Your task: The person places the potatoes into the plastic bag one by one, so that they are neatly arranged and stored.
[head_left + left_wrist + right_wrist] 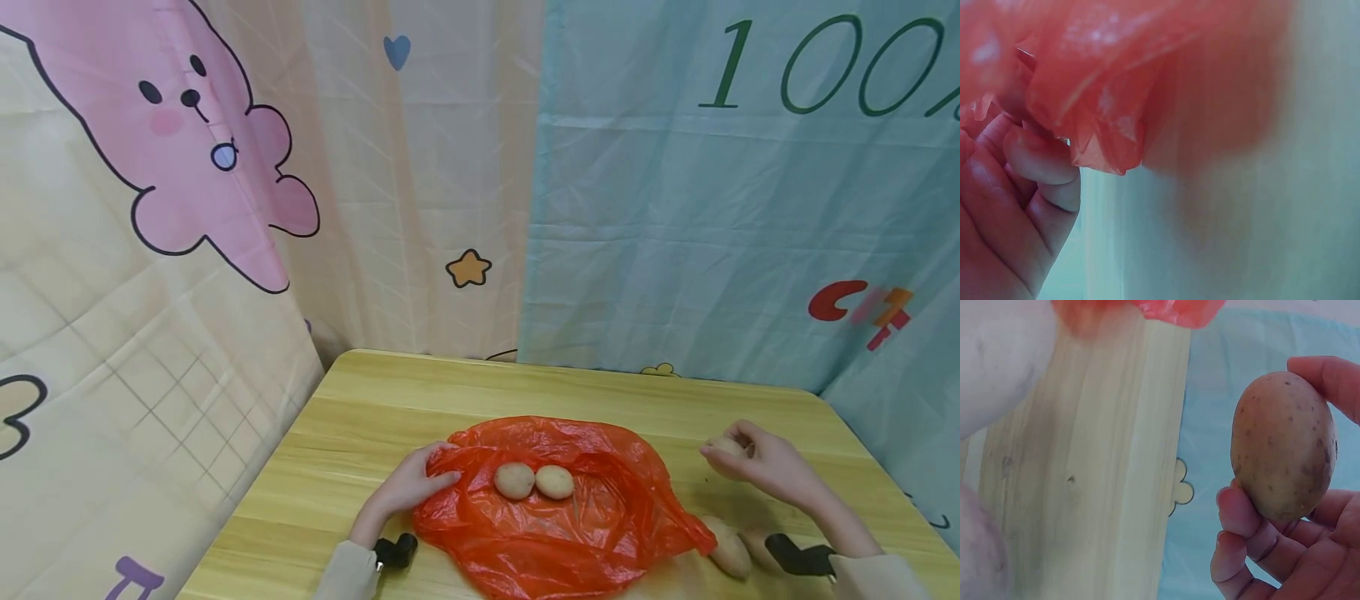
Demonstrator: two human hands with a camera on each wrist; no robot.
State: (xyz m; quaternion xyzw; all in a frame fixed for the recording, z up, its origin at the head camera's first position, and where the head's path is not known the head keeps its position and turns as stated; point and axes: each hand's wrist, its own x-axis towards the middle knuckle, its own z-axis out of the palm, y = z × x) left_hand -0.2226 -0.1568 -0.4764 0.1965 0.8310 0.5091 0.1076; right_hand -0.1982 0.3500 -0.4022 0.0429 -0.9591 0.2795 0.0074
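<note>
A red plastic bag (540,533) lies spread on the table with its mouth open. Two potatoes (514,481) rest side by side inside it. My left hand (412,482) grips the bag's left edge; in the left wrist view, curled fingers (1041,156) meet the crumpled red film. To the right of the bag, my right hand (772,462) holds a potato (1284,447) above the table, pinched between thumb and fingers. This potato is brownish with dark specks. Below that hand, more potatoes (726,547) lie by the bag's right corner, partly hidden by the wrist.
The wooden table (360,400) has rounded far corners. Printed curtains (450,167) hang behind it and on both sides. A black wrist mount (798,557) sits on the right forearm, and another (397,550) on the left.
</note>
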